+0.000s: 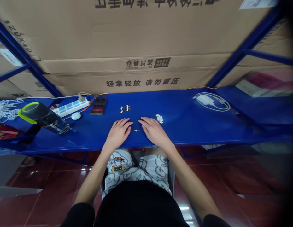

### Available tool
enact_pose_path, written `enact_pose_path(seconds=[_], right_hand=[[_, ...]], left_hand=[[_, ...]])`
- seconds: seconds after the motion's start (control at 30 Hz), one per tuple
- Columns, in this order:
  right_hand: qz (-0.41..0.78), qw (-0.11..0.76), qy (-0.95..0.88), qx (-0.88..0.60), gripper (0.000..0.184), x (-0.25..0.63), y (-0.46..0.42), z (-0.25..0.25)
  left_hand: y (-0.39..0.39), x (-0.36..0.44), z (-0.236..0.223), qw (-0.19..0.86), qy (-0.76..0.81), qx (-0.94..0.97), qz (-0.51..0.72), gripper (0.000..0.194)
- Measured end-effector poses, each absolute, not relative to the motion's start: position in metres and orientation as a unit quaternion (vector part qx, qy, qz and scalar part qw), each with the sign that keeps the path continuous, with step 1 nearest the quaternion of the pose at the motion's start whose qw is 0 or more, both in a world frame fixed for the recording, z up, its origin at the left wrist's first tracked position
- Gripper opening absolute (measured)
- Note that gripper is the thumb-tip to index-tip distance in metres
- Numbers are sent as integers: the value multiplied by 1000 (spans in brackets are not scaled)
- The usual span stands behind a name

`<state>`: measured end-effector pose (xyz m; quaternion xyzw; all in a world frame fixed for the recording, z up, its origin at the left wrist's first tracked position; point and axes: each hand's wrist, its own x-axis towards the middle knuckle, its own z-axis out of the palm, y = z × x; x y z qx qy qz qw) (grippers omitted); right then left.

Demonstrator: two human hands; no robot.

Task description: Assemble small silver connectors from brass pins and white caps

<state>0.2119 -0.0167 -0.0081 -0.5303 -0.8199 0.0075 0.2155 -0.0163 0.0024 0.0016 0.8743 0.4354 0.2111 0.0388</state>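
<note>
My left hand (118, 131) rests palm down on the blue shelf top, fingers stretched out and holding nothing. Across from it my right hand (154, 130) lies flat in the same way, also holding nothing. Between the two hands sits one tiny part (136, 130) with a white middle and a thin brass-coloured pin; neither hand touches it. Several similar small pin parts (125, 108) are grouped beyond my left hand. Just past my right hand is a cluster of small white round pieces (159, 118), their exact kind too small to tell.
At left stand a white power strip (72, 107), a white oval object (75, 116), a blurred dark item (99, 105) and a tilted dark bottle (45, 118) with a green loop. A coiled white cable with charger (209, 100) lies at right. Cardboard boxes (141, 37) wall the back.
</note>
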Motion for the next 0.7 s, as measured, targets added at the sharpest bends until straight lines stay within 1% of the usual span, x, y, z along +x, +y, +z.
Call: enact_pose_path(seconds=[0.33,0.47,0.6,0.7], right_hand=[[5,208,-822,-531,44,212,-18,-7],[-3,223,-816,-534,40,212,-21,1],[-47,237,-766,-595,31,225,-27,19],[-50,199,-714,-669,23,245,-32,32]], left_hand=[[2,-16,2,48,434,871,224,32],[2,-17,7,84,432,850,290,30],[7,-27,13,140,459,789,385,27],[11,-39,17,161,476,771,390,21]])
